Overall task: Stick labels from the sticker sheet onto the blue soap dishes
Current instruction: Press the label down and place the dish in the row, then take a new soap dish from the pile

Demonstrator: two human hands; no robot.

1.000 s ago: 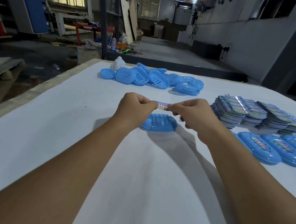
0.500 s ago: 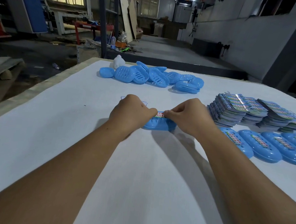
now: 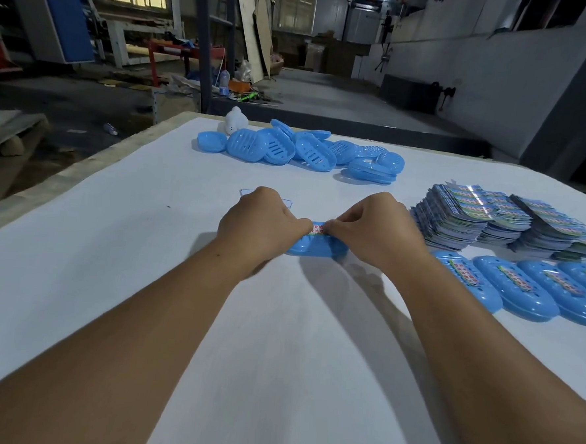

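A blue soap dish (image 3: 317,248) lies on the white table (image 3: 109,279) in the middle. A white label with red print (image 3: 317,228) rests on its top. My left hand (image 3: 262,220) pinches the label's left end and my right hand (image 3: 375,227) pinches its right end, both pressing down on the dish. Most of the dish is hidden under my fingers. A thin sticker sheet outline (image 3: 287,202) peeks out behind my left hand.
A heap of unlabelled blue soap dishes (image 3: 299,150) lies at the far side, with a small white object (image 3: 235,122) beside it. Stacks of label sheets (image 3: 497,220) sit at the right. Labelled dishes (image 3: 534,291) line up in front of them. The table's left edge (image 3: 46,189) drops to the floor.
Both hands have lowered the label from above the dish onto its top. The dish now sits under my fingers.
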